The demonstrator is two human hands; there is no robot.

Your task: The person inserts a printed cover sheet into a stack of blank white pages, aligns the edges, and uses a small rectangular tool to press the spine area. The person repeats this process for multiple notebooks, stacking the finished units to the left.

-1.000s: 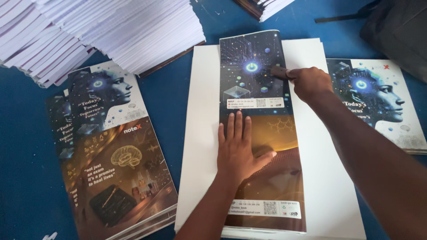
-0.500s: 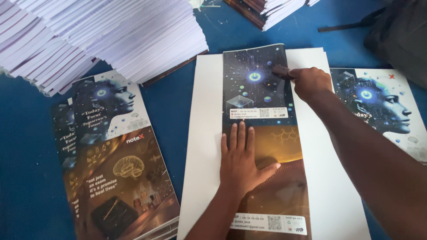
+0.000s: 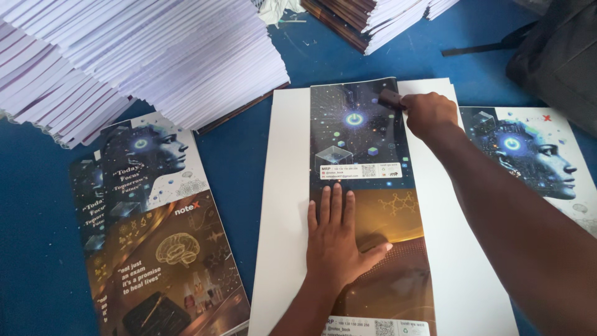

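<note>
The printed cover sheet (image 3: 367,186) is laid on the white board (image 3: 286,205) (blue tabletop (image 3: 37,249) beneath). It is pressed flat by the released left hand (image 3: 336,246); a small dark block (image 3: 392,99) at its top edge is clenched by the right hand (image 3: 429,115).

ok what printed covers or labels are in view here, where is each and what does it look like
Folded cover: centre, on white board; tall, dark starry top, golden-brown bottom; left hand flat on it, right hand presses a small dark block at its top edge.
White label strip: across its middle.
Cover stack: left; glowing profile head, brown lower half.
Cover sheet: right; same head on white.
</note>
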